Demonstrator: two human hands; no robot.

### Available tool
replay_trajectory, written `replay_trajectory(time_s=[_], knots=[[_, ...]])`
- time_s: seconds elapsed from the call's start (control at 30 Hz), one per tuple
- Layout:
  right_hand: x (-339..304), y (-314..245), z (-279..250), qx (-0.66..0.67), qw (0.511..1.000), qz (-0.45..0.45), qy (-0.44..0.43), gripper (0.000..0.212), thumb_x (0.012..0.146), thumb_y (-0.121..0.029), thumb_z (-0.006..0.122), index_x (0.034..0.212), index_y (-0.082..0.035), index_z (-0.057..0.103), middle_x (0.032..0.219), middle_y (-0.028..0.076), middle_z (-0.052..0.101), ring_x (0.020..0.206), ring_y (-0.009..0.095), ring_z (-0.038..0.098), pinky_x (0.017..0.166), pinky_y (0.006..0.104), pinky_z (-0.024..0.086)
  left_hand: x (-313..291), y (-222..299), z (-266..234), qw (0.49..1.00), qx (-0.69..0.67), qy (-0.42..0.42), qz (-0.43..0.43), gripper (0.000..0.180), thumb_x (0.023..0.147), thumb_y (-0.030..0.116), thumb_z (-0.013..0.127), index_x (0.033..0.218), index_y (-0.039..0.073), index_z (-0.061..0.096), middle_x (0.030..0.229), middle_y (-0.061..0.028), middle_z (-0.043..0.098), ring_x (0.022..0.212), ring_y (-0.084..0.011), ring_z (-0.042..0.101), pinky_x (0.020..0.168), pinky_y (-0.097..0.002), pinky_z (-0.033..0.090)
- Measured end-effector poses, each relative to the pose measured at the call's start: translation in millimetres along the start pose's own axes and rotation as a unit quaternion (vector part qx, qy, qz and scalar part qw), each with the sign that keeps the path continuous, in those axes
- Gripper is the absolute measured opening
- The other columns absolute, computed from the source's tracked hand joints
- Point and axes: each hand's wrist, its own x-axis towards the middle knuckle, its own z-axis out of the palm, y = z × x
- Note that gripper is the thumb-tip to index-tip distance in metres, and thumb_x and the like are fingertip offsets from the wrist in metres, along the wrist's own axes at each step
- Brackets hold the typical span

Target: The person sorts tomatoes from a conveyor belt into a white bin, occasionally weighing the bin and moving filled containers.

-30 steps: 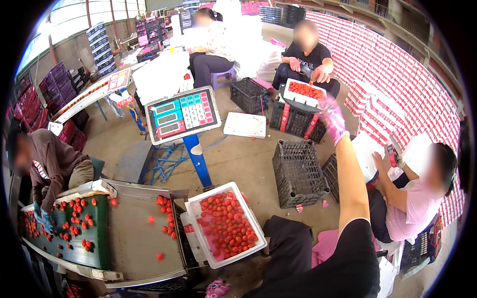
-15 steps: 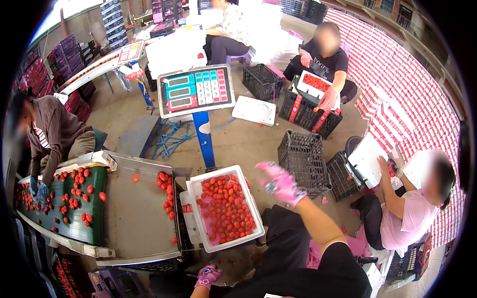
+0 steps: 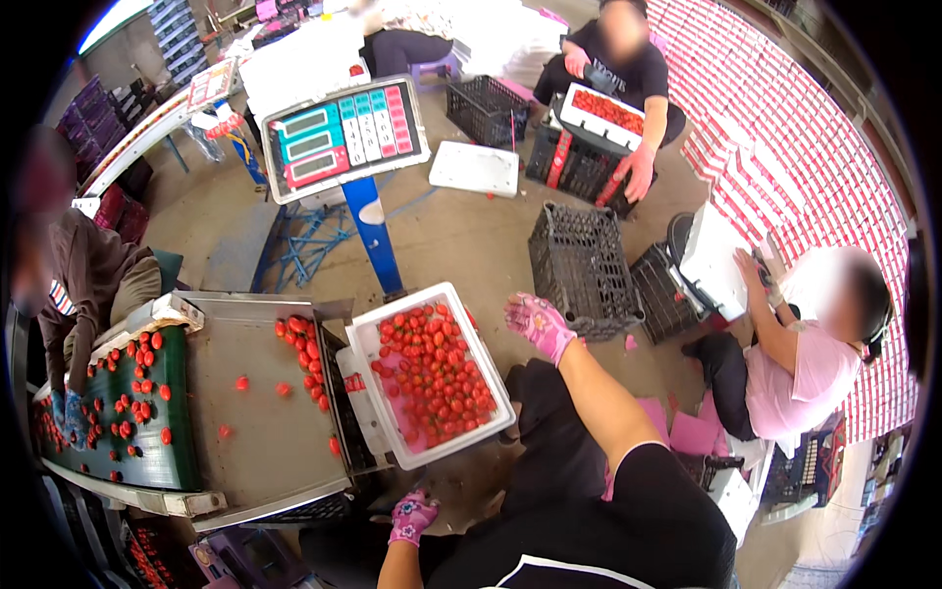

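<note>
In front of me a white foam box (image 3: pixel 498 398) holds many small red tomatoes (image 3: pixel 432 373), spread over a pink lining. To the right of its rim my right hand (image 3: pixel 542 325), in a pink patterned glove, is held up with its fingers stretched and nothing in them. My left hand (image 3: pixel 413 516), gloved the same way, hangs low by my dark trousers below the box; its fingers look loosely bent and apart, and no object shows in them. Left of the box, more tomatoes lie along the lower end of a grey metal chute (image 3: pixel 263 422).
A scale display (image 3: pixel 343 137) stands on a blue post behind the box. A person at the left reaches over a green belt (image 3: pixel 162 417) carrying tomatoes. Black crates (image 3: pixel 584 270) stand at the right, where two people handle white boxes. A white lid (image 3: pixel 475 169) lies on the floor.
My right hand, blurred before, has moved slightly down and beyond the box's right rim. Several tomatoes have rolled onto the chute. My view has shifted.
</note>
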Motion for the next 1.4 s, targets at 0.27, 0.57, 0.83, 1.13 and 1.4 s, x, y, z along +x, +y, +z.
replay_trajectory(time_s=[0.27,0.57,0.83,1.13,1.4], knots=[[0.9,-47.3,-6.9,0.044,0.993,-0.086,-0.069,0.024,0.091,-0.015,0.054,0.111,-0.004,0.056,0.103,0.011,0.063,0.093,0.024,0.062,0.083,0.0369,0.051,-0.8,-12.5,7.8,1.0,-0.003,0.02,-0.011,0.045,0.079,0.039,0.058,0.115,0.012,0.057,0.117,-0.0146,0.057,0.108,-0.0312,0.055,0.092,-0.0405,0.044],[16.9,-40.0,-103.5,-0.285,0.953,0.095,0.041,0.027,0.089,-0.025,0.059,0.111,-0.01,0.058,0.1,0.001,0.062,0.087,0.01,0.058,0.077,0.0263,0.047,-1.5,-12.8,4.1,0.997,-0.031,-0.005,-0.064,0.042,0.078,0.038,0.061,0.112,0.012,0.059,0.114,-0.0137,0.059,0.106,-0.0309,0.056,0.09,-0.0393,0.044],[-23.1,68.2,-293.0,-0.401,0.868,0.094,0.276,0.023,0.08,-0.024,0.066,0.094,-0.006,0.066,0.076,0.004,0.063,0.066,0.013,0.056,0.06,0.0284,0.045,9.4,-9.3,-2.2,0.987,-0.049,-0.07,-0.137,0.045,0.08,0.04,0.06,0.113,0.009,0.059,0.109,-0.0158,0.062,0.104,-0.0317,0.057,0.088,-0.0393,0.045],[32.2,121.7,-284.0,-0.56,0.75,0.103,0.338,0.032,0.078,-0.027,0.065,0.105,-0.012,0.061,0.095,0.013,0.064,0.086,0.027,0.062,0.075,0.0372,0.049,21.9,-26.3,14.0,0.975,-0.09,-0.059,-0.193,0.039,0.081,0.034,0.06,0.108,0.006,0.062,0.099,-0.0173,0.065,0.096,-0.0316,0.062,0.082,-0.0374,0.048],[66.0,145.7,-298.9,-0.746,0.586,0.001,0.316,0.031,0.077,-0.03,0.059,0.099,-0.01,0.052,0.099,0.013,0.06,0.089,0.033,0.057,0.078,0.0408,0.048,30.6,-15.8,29.1,0.965,-0.173,-0.088,-0.178,0.038,0.083,0.03,0.061,0.11,0.002,0.061,0.103,-0.0171,0.065,0.099,-0.0264,0.062,0.084,-0.0329,0.048]])
